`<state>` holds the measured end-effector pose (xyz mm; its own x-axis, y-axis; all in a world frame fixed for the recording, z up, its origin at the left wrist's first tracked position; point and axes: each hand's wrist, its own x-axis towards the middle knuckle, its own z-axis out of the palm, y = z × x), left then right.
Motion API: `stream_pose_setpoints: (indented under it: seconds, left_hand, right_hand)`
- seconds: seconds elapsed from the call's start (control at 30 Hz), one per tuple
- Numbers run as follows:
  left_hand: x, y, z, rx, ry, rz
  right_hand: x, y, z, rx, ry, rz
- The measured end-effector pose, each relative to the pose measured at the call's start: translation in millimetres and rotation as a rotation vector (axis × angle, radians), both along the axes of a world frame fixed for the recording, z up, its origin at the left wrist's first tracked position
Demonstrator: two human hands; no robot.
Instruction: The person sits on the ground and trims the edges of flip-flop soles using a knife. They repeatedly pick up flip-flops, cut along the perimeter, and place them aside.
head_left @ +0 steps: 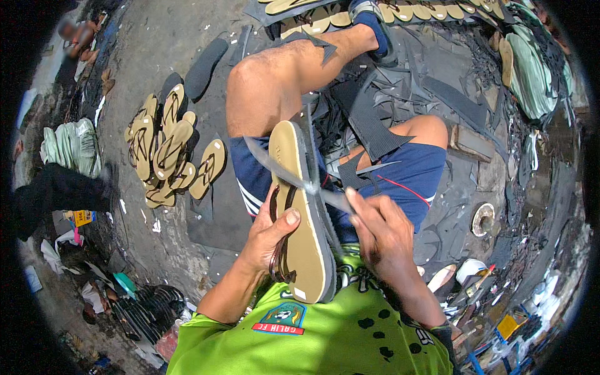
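Upright in front of my lap is a tan flip-flop [304, 234] with brown straps and a dark under-layer. My left hand [257, 244] is closed around its left side, thumb pressed on the footbed by the straps. My right hand [386, 236] grips a knife, its handle mostly hidden by the fingers. The curved knife blade [270, 164] crosses the upper part of the flip-flop, tip out to the left. Along the right edge of the sole hangs a thin strip of dark rubber [314, 147], partly apart from it. Ribbed black rubber offcuts [369, 125] lie over my legs.
A pile of tan flip-flops [164, 150] lies on the ground at left, beside dark soles [206, 69]. More sandals stand in a row [406, 12] at the far edge. At right are a wooden block [470, 144] and a pale ring [483, 220]. Another person [78, 40] sits far left.
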<state>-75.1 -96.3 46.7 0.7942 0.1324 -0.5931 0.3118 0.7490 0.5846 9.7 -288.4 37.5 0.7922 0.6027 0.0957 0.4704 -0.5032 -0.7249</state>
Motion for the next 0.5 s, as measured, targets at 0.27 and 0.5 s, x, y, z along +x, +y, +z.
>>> stream_pose_setpoints:
  seconds: [0.27,0.5]
  left_hand:
    - [5,-7,7,0.004,-0.047,-0.07]
    - [16,-1,14,0.099,-0.181,-0.108]
  right_hand:
    - [64,53,-15,-0.007,-0.158,-0.092]
    - [103,40,28,0.398,0.245,-0.28]
